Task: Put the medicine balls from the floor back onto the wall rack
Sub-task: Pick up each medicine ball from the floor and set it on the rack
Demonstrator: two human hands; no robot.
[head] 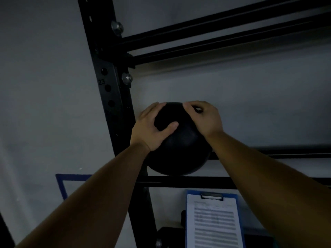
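Two bare forearms rise from the lower corners of the frame to a black ball (180,149) at centre. On the ball's upper left, the left hand (152,127) grips it with fingers spread and thumb pressed across its front. Over the ball's upper right, the right hand (206,117) clasps it with fingers curled. The ball sits at the left end of a rack (114,97) shelf, on the horizontal rails, beside the black upright. More rails cross the upper right. A blue clipboard (214,221) with a printed sheet hangs at lower centre, below the ball. Blue tape (61,185) marks the grey wall at lower left.
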